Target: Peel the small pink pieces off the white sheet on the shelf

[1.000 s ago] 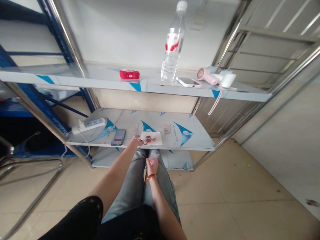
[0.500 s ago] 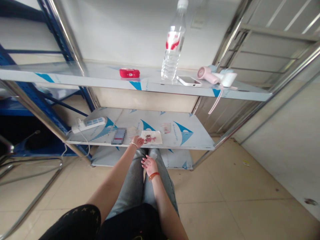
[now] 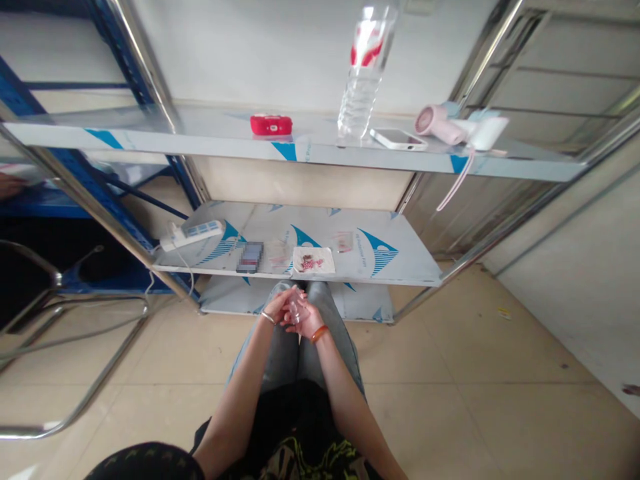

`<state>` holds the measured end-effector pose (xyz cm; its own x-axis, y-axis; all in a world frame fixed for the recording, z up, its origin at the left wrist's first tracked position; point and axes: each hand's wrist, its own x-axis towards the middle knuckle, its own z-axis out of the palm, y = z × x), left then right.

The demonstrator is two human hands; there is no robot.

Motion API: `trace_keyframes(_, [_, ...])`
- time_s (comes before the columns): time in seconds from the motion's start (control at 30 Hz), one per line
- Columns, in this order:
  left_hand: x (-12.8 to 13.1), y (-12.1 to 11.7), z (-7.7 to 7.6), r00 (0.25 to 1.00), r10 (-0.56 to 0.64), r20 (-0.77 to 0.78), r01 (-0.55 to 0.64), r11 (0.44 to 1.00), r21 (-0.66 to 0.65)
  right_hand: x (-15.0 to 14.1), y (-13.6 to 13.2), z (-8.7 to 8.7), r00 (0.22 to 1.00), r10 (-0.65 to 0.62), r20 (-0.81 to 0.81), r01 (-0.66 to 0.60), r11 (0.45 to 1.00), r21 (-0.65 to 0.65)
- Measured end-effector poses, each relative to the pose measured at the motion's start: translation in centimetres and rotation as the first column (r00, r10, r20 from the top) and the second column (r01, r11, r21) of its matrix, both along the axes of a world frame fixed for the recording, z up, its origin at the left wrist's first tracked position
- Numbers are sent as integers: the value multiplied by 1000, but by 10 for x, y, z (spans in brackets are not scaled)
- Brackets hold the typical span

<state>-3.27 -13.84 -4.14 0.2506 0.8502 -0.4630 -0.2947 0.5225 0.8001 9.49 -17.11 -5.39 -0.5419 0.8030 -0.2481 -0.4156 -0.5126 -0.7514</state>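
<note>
Above my lap, just in front of the lower shelf's edge, my two hands are together. Between them is a small clear plastic bag (image 3: 298,309); what it contains is too small to make out. My right hand (image 3: 311,321) supports it with curled fingers, while my left hand (image 3: 278,307) has its fingers closed at the bag's left side. Beyond the hands, a white sheet (image 3: 326,261) on the shelf carries small dark red, bead-like pieces (image 3: 313,263). Beside it lie a clear packet (image 3: 279,252) on the left and another small clear packet (image 3: 345,241) behind to the right.
The lower shelf (image 3: 420,257) also bears a blurred-out dark phone-like object (image 3: 250,257) and a white power strip (image 3: 193,235). On the upper shelf stand a red case (image 3: 271,125), a water bottle (image 3: 363,80), a white phone (image 3: 399,139) and a pink handheld fan (image 3: 440,125).
My left hand has drawn back from beside the white sheet and met my right hand over my lap. Both hands are now at the clear bag. The view has shifted slightly.
</note>
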Motion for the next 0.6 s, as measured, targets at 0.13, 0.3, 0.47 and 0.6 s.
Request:
trace_keyframes(0.13, [6,11,18,948,318,8,-314,930,193,3,9,18,993,-117,32,117,993,6])
trace_keyframes(0.3, [7,19,40,872,485,66,-482,829,283,9,19,53,897,-406,172,367,904,217])
trace_keyframes(0.47, [4,19,55,846,515,141,-530,783,325,14,23,74,822,-498,274,414,855,313])
trace_keyframes(0.6, [-1,15,65,882,446,152,-470,805,362,23,27,85,758,-534,376,366,824,433])
